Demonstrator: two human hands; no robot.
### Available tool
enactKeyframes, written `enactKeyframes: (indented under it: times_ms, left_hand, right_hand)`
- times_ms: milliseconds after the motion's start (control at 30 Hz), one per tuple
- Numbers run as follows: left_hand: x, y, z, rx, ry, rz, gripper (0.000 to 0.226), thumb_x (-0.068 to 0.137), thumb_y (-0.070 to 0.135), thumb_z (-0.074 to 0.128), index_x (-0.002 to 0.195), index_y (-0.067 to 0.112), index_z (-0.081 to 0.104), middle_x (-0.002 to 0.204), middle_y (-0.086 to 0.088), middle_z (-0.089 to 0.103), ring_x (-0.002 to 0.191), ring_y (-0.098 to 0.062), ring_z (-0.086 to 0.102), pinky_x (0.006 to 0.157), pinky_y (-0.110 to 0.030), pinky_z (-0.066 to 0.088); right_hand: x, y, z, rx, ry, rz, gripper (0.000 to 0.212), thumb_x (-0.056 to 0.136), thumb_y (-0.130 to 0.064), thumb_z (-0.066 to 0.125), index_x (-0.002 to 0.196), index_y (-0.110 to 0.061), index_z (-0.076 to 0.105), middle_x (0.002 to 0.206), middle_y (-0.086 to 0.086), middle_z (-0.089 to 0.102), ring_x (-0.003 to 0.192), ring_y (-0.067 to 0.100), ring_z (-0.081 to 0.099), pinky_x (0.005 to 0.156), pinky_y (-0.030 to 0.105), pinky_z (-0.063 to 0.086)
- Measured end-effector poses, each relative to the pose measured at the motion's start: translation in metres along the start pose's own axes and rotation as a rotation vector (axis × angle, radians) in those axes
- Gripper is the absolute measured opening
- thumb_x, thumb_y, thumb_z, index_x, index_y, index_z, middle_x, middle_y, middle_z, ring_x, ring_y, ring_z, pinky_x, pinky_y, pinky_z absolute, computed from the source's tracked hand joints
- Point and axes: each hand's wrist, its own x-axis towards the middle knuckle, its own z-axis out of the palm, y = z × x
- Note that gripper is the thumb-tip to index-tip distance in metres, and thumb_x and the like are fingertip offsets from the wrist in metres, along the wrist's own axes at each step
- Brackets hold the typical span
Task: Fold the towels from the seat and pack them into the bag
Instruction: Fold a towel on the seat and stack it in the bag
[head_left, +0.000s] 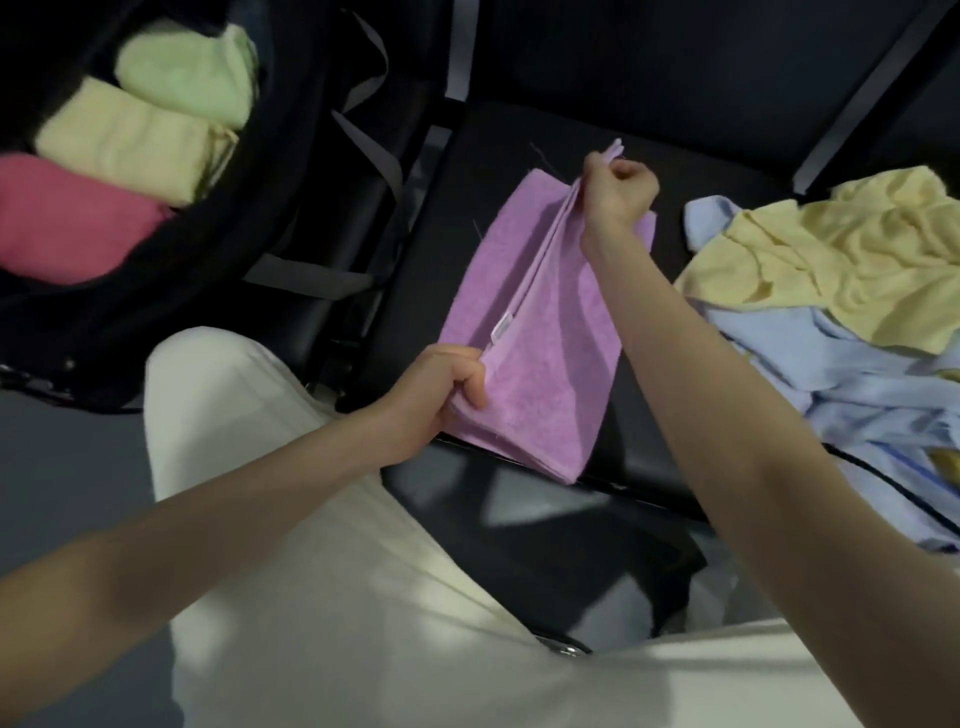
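we count three folded towels already packed in the open black fabric bag (291, 156) on the left: a pale green one (192, 73), a cream yellow one (130, 140) and a pink one (67, 218). the half-folded lilac terry towel (545, 332) lies on the black padded seat (493, 135), our left hand (447, 384) pinching its near edge and our right hand (618, 192) pinching the far corner. we judge the job about half done, since a crumpled yellow towel (841, 260) and a crumpled light blue towel (831, 374) wait on the right.
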Motion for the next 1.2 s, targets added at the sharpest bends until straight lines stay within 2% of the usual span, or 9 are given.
enactKeyframes:
  times_ms: [100, 200, 367, 500, 567, 667, 1000, 1133, 1200]
  left_hand:
    - [0.001, -0.005, -0.017, -0.015, 0.069, -0.063, 0.016, 0.032, 0.006, 0.053, 0.040, 0.013, 0.041, 0.054, -0.003, 0.033, 0.050, -0.019, 0.032, 0.049, -0.021, 0.028]
    - [0.009, -0.008, -0.030, 0.136, 0.138, -0.136, 0.024, 0.063, -0.001, 0.059, 0.045, 0.011, 0.048, 0.045, -0.001, 0.041, 0.044, -0.016, 0.044, 0.047, -0.022, 0.045]
    - [0.014, -0.020, -0.053, 0.870, 0.160, -0.078, 0.026, 0.070, 0.033, 0.057, 0.066, 0.007, 0.059, 0.068, -0.007, 0.067, 0.067, -0.026, 0.065, 0.065, -0.033, 0.052]
    - [0.006, -0.019, -0.056, 1.329, 0.411, 0.071, 0.041, 0.082, 0.053, 0.056, 0.087, 0.013, 0.063, 0.088, -0.006, 0.067, 0.087, -0.030, 0.064, 0.071, -0.032, 0.050]
    - [0.007, -0.019, -0.055, 1.257, 0.486, 0.113, 0.044, 0.080, 0.058, 0.058, 0.087, 0.015, 0.063, 0.087, -0.004, 0.068, 0.086, -0.029, 0.064, 0.075, -0.036, 0.053]
    - [0.010, -0.020, -0.051, 1.119, 0.529, 0.162, 0.040, 0.080, 0.056, 0.062, 0.085, 0.017, 0.063, 0.084, -0.001, 0.068, 0.082, -0.026, 0.063, 0.070, -0.032, 0.050]
    - [0.003, -0.034, -0.036, 1.140, 0.550, 0.114, 0.034, 0.084, 0.042, 0.069, 0.092, 0.009, 0.064, 0.088, -0.005, 0.065, 0.088, -0.028, 0.061, 0.071, -0.032, 0.043]
    - [-0.010, -0.034, -0.025, 1.109, 0.491, 0.041, 0.031, 0.086, 0.033, 0.066, 0.068, 0.009, 0.058, 0.064, -0.001, 0.053, 0.066, -0.022, 0.054, 0.063, -0.029, 0.039]
    - [-0.018, -0.037, -0.020, 1.092, 0.459, 0.075, 0.030, 0.087, 0.028, 0.064, 0.066, 0.009, 0.053, 0.061, -0.001, 0.049, 0.060, -0.019, 0.049, 0.057, -0.029, 0.037]
  right_hand:
    - [-0.001, 0.013, 0.026, -0.122, -0.020, -0.056, 0.012, 0.082, -0.011, 0.066, 0.081, -0.011, 0.054, 0.076, -0.003, 0.059, 0.068, 0.006, 0.056, 0.057, 0.008, 0.043]
    - [-0.003, 0.030, 0.040, -0.355, -0.106, -0.097, 0.011, 0.085, -0.016, 0.065, 0.092, -0.011, 0.057, 0.094, 0.003, 0.065, 0.090, 0.015, 0.062, 0.078, 0.022, 0.049]
    - [-0.013, 0.040, 0.041, -0.548, -0.241, -0.254, 0.013, 0.089, -0.021, 0.063, 0.089, -0.012, 0.053, 0.088, 0.000, 0.059, 0.085, 0.012, 0.058, 0.071, 0.014, 0.042]
    - [-0.044, 0.043, 0.003, -0.630, -0.340, -0.413, 0.015, 0.088, -0.009, 0.057, 0.101, -0.004, 0.058, 0.103, 0.006, 0.056, 0.088, 0.014, 0.054, 0.076, 0.014, 0.047]
    - [-0.072, 0.049, -0.034, -0.632, -0.365, -0.459, 0.018, 0.086, -0.005, 0.055, 0.104, -0.004, 0.055, 0.108, 0.005, 0.047, 0.086, 0.011, 0.051, 0.072, 0.009, 0.043]
    - [-0.110, 0.065, -0.094, -0.680, -0.249, -0.482, 0.022, 0.082, -0.006, 0.059, 0.103, -0.002, 0.054, 0.108, 0.012, 0.047, 0.087, 0.020, 0.050, 0.075, 0.021, 0.040]
    - [-0.190, 0.089, -0.156, -1.039, -0.142, -0.225, 0.054, 0.080, -0.049, 0.067, 0.102, -0.001, 0.052, 0.108, 0.019, 0.052, 0.099, 0.034, 0.051, 0.087, 0.041, 0.041]
    - [-0.196, 0.086, -0.162, -1.058, -0.268, -0.165, 0.040, 0.087, -0.044, 0.061, 0.090, -0.004, 0.055, 0.106, 0.018, 0.052, 0.095, 0.032, 0.051, 0.083, 0.039, 0.044]
    - [-0.196, 0.082, -0.170, -0.937, -0.353, -0.085, 0.030, 0.089, -0.035, 0.061, 0.087, -0.006, 0.053, 0.099, 0.016, 0.055, 0.085, 0.027, 0.052, 0.068, 0.034, 0.044]
